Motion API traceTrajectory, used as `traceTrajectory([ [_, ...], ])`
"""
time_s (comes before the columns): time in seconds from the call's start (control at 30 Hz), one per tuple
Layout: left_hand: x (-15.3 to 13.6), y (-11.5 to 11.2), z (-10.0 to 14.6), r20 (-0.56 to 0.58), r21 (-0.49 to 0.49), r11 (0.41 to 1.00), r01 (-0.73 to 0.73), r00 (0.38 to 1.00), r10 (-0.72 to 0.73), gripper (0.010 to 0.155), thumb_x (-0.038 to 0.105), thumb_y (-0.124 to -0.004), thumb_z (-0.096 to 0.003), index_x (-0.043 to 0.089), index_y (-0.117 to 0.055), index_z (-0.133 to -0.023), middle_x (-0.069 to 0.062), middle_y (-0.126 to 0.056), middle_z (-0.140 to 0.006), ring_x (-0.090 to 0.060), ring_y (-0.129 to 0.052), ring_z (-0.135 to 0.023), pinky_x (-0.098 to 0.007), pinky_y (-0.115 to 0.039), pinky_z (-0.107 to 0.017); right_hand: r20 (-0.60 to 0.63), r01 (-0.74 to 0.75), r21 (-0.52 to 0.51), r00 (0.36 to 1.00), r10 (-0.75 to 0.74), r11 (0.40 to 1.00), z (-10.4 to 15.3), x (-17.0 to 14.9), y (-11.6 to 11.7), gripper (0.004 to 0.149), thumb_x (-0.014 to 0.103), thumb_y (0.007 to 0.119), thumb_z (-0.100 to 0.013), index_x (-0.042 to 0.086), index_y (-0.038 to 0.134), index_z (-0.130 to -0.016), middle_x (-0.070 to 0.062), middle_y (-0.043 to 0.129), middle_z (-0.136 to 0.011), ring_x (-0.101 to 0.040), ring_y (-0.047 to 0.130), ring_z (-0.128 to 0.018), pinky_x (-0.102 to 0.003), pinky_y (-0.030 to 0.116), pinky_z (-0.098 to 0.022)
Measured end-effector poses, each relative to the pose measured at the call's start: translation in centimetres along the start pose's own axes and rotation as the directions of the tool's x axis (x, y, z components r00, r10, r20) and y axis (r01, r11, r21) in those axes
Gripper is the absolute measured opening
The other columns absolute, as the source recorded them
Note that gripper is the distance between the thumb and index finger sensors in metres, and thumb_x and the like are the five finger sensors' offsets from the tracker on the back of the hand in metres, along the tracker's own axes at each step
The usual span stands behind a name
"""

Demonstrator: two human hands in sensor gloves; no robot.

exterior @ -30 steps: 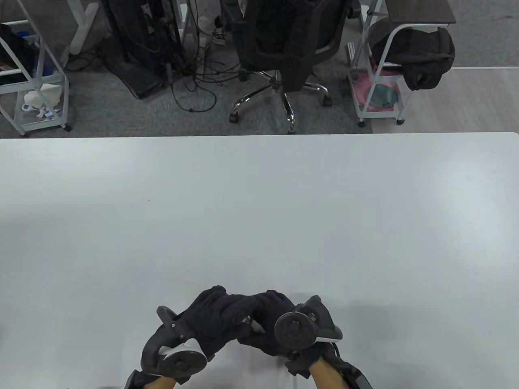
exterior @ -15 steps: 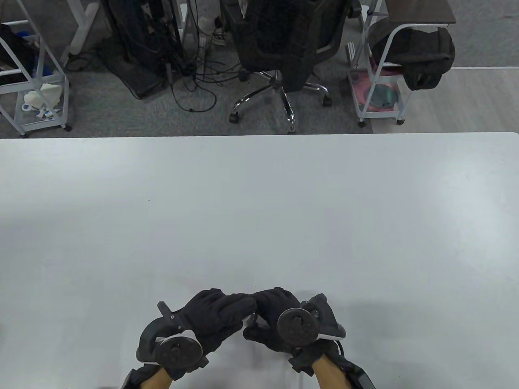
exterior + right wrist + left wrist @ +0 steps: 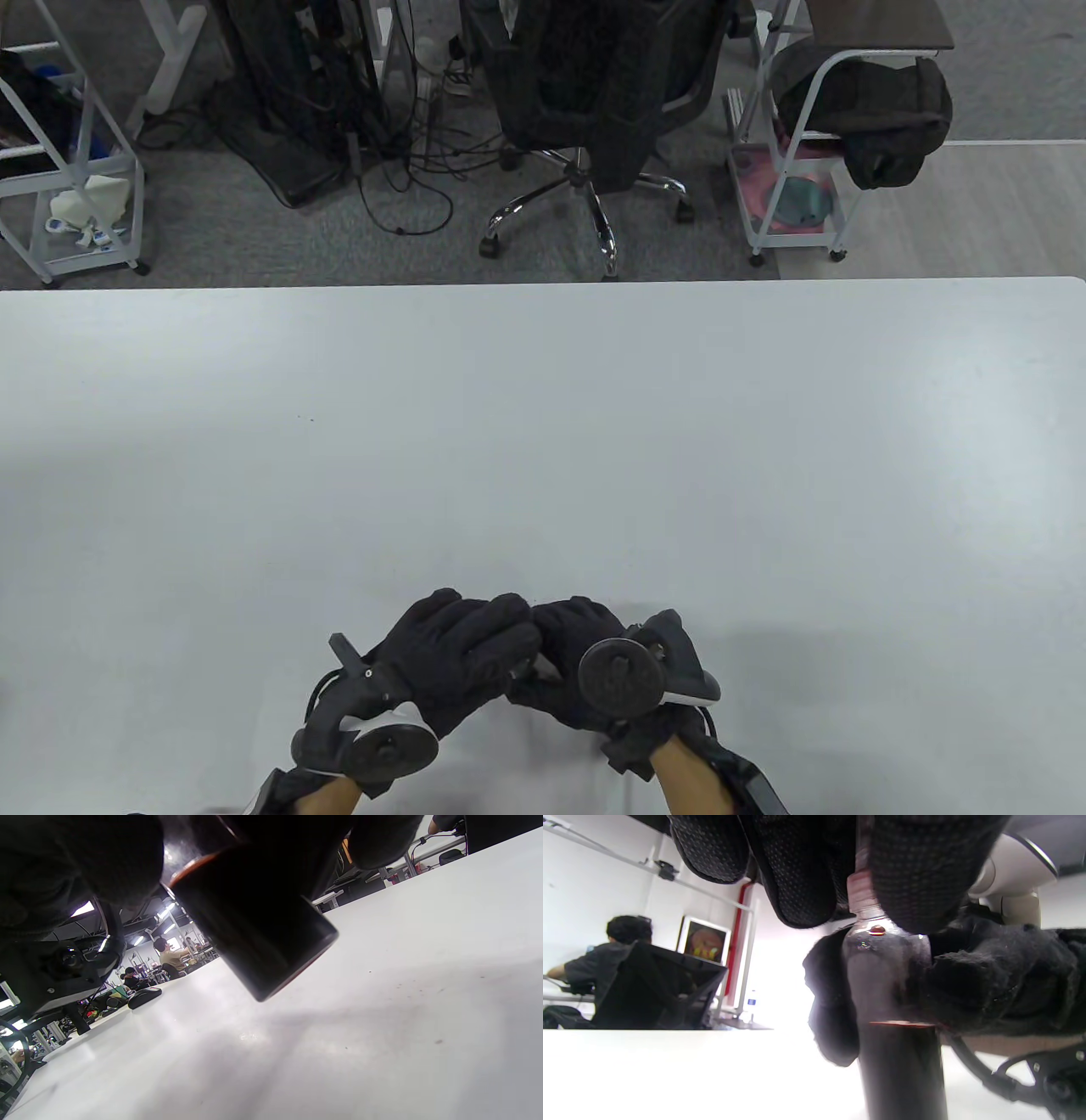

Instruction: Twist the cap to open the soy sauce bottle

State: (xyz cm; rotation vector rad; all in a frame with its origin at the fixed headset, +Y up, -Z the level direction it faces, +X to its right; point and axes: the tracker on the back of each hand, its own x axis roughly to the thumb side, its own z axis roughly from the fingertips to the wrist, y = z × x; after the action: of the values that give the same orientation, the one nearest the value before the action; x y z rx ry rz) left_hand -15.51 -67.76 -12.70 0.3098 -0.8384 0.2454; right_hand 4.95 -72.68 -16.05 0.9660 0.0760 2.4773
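Note:
Both gloved hands meet near the table's front edge. My left hand [image 3: 496,637] comes from above and grips the cap [image 3: 860,885] of the soy sauce bottle [image 3: 901,1069]; its fingers [image 3: 797,870] wrap the reddish cap and neck. My right hand [image 3: 560,658] grips the bottle's shoulder, with its glove [image 3: 992,984] around the clear upper part above the dark sauce. In the right wrist view the bottle's dark base [image 3: 271,942] is tilted and held just above the table. The hands hide the bottle in the table view.
The white table [image 3: 543,424] stretches far and wide in front of the hands. Beyond its far edge are a black office chair [image 3: 594,76] and white carts [image 3: 797,170]. The left hand's tracker [image 3: 63,971] hangs close beside the bottle.
My left hand has turned a little over the cap, its fingers sliding further right over the right hand. The right hand and the bottle have stayed almost in place.

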Motion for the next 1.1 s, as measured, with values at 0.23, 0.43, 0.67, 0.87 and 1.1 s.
traceTrajectory([
  [0.23, -0.3, -0.6, -0.1, -0.066, -0.029, 0.997, 0.066, 0.995, -0.068, 0.059, 0.055, -0.078, -0.0468, 0.025, -0.079, -0.097, 0.001, -0.098, -0.079, -0.02, -0.104, -0.058, -0.052, -0.078, -0.064, 0.004, -0.043, 0.032, 0.999, 0.043, 0.999, -0.2, 0.3, 0.3, 0.071, 0.057, 0.079, -0.055, 0.022, 0.055, -0.113, -0.003, 0.075, -0.107, -0.032, 0.083, -0.099, -0.062, 0.061, -0.075],
  [0.43, -0.2, -1.1, -0.1, -0.124, 0.011, 0.996, 0.086, 0.989, -0.084, 0.06, 0.066, -0.076, -0.0443, 0.024, -0.092, -0.084, 0.002, -0.105, -0.061, -0.02, -0.107, -0.044, -0.05, -0.082, -0.058, 0.01, -0.08, 0.059, 0.997, 0.079, 0.995, -0.3, 0.5, 0.7, 0.071, 0.057, 0.08, -0.055, 0.023, 0.055, -0.113, -0.003, 0.076, -0.107, -0.032, 0.083, -0.099, -0.062, 0.061, -0.075],
  [0.67, 0.0, -1.1, -0.2, -0.014, -0.047, 0.999, 0.023, 1.0, -0.024, 0.06, 0.048, -0.088, -0.0455, 0.038, -0.071, -0.102, -0.004, -0.074, -0.109, -0.022, -0.095, -0.08, -0.054, -0.072, -0.07, -0.012, -0.041, 0.007, 0.999, 0.042, 0.999, -0.1, 0.0, 0.0, 0.072, 0.057, 0.079, -0.055, 0.023, 0.054, -0.113, -0.003, 0.075, -0.107, -0.032, 0.083, -0.099, -0.062, 0.061, -0.075],
  [0.87, 0.3, -0.4, -0.3, -0.012, -0.084, 0.994, 0.067, 0.998, -0.069, 0.055, 0.039, -0.091, -0.0449, 0.034, -0.077, -0.098, -0.001, -0.088, -0.096, -0.018, -0.102, -0.066, -0.052, -0.076, -0.067, 0.004, -0.059, 0.024, 0.998, 0.059, 0.998, -0.2, 0.4, 0.2, 0.072, 0.057, 0.08, -0.055, 0.023, 0.054, -0.113, -0.003, 0.075, -0.107, -0.032, 0.083, -0.099, -0.062, 0.061, -0.075],
  [1.1, -0.2, -0.4, -0.1, -0.135, 0.01, 0.999, 0.054, 0.99, -0.052, 0.06, 0.064, -0.079, -0.047, 0.017, -0.095, -0.081, 0.002, -0.106, -0.053, -0.019, -0.107, -0.033, -0.048, -0.086, -0.053, 0.021, -0.085, 0.025, 0.996, 0.085, 0.996, -0.3, 0.9, 0.4, 0.072, 0.057, 0.081, -0.055, 0.024, 0.054, -0.113, -0.002, 0.075, -0.107, -0.032, 0.083, -0.099, -0.062, 0.061, -0.075],
])
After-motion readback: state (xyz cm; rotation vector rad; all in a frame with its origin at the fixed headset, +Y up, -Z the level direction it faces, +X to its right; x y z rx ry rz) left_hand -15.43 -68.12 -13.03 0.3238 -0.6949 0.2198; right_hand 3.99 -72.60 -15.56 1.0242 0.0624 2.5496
